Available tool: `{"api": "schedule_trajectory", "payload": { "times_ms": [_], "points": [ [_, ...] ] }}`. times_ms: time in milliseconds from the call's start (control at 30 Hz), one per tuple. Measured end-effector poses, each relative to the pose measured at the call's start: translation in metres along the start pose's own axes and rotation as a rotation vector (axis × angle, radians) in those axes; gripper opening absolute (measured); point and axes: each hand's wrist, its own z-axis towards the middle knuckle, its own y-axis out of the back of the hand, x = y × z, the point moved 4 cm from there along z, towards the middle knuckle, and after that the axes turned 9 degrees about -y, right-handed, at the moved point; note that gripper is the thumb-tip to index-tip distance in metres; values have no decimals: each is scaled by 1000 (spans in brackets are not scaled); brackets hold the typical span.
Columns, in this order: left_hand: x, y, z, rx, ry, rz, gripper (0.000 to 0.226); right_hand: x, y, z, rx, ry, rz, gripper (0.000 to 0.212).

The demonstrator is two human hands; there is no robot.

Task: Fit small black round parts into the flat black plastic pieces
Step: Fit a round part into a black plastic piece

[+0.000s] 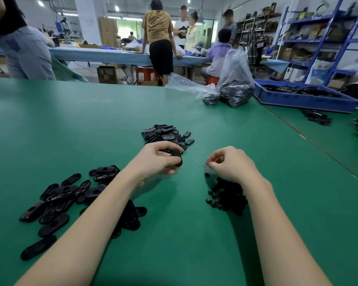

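My left hand [160, 159] grips a flat black oval plastic piece [177, 158] just above the green table. My right hand [230, 163] hovers over a heap of small black round parts [225, 196] lying on a clear plastic bag; its fingers are curled together in a pinch, and whatever sits between the fingertips is too small to make out. A loose spread of flat black pieces [58, 200] lies at the near left, partly under my left forearm. A second pile of flat pieces [165, 136] sits just beyond my left hand.
On the green table [70, 124], two clear plastic bags of black parts [234, 91] stand at the far right beside a blue tray [304, 98] of black pieces. More black parts [316, 117] lie on the adjoining table. Several people stand at a blue bench behind.
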Motion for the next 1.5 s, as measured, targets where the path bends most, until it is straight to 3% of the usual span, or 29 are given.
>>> {"api": "schedule_trajectory", "payload": {
  "times_ms": [133,233,533,767,867,1100,1500],
  "points": [
    [2,10,3,-174,-46,117,12,2,3,-4,24,1,-103,4],
    [3,13,4,-218,-73,115,14,5,1,-5,26,-21,-143,12],
    [2,4,3,-159,-15,-123,15,9,-1,-7,-5,-80,-171,12],
    [3,7,2,-202,-37,-124,17,12,-3,-9,-42,-60,-164,13],
    [2,7,2,-187,-35,-144,19,6,-3,-6,16,-73,-7,9],
    [-2,1,-1,-130,-51,-171,24,14,-1,-7,144,-45,691,8],
    [-8,-2,-3,-20,-97,-135,26,29,-9,-7,88,-8,686,4]
  ]
}}
